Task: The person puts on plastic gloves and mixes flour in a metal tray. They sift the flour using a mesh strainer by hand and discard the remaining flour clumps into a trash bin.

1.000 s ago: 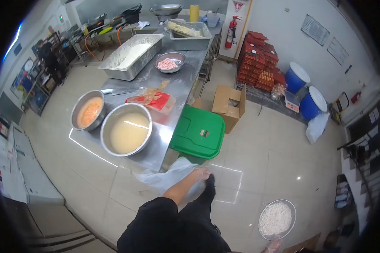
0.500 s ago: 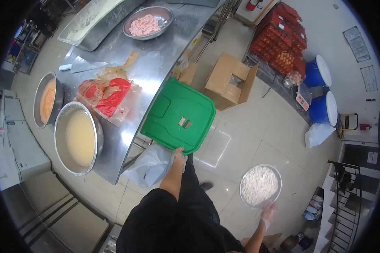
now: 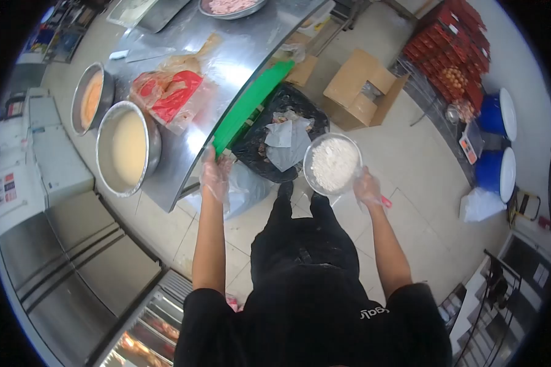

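My gloved left hand (image 3: 214,174) is closed on the near edge of the green bin lid (image 3: 246,109), which stands tilted up against the table's side. Below it is the uncovered trash bin, lined with a black bag (image 3: 309,101), with a crumpled grey-white sheet (image 3: 288,142) and other scraps inside. In a clear glove, my right hand (image 3: 366,186) grips a round sieve by its reddish-pink handle (image 3: 386,201). White floury crumbs (image 3: 335,164) lie in the sieve, whose rim is beside the bin's right edge. The sieve's underside is hidden.
On the steel table (image 3: 183,156) are a bowl of pale batter (image 3: 128,150), a bowl of orange mixture (image 3: 92,101) and a red plastic bag (image 3: 180,95). A cardboard box (image 3: 355,92) sits on the floor beyond the bin. Egg trays (image 3: 450,49) are stacked at the right.
The green lid has swung up from lying flat, uncovering the bin. My right hand has brought the sieve leftward and away from me to the bin's edge. The view has shifted too.
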`<control>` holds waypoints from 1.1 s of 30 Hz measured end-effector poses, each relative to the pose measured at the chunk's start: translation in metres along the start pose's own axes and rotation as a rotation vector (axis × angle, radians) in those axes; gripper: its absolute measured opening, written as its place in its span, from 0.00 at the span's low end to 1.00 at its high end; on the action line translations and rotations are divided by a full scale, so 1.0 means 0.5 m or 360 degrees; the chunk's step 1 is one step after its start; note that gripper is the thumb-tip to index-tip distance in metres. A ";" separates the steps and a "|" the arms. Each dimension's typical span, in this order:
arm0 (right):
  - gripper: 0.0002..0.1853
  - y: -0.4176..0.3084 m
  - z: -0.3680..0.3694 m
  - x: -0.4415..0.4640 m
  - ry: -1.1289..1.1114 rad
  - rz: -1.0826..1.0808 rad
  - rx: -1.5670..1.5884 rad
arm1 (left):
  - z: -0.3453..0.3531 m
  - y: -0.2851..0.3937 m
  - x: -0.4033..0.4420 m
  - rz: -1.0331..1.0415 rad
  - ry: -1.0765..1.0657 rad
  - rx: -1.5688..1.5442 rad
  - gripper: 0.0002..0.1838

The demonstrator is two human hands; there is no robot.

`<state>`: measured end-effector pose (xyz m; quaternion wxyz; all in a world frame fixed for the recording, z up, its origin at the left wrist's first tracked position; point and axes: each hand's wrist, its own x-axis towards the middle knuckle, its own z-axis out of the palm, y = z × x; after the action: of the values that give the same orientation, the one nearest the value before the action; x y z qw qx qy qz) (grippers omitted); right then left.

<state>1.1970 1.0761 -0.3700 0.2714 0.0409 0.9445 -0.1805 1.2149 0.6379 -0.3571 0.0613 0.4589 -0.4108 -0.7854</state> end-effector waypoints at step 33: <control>0.20 -0.102 0.094 0.470 -0.0364 -0.0995 -0.0641 | 0.036 -0.044 0.056 0.0182 0.0323 0.0149 0.40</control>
<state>1.0120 1.0069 -0.5144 0.3094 -0.3234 0.8916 -0.0688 1.1910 0.6495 -0.3870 0.1258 0.5142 -0.4641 -0.7102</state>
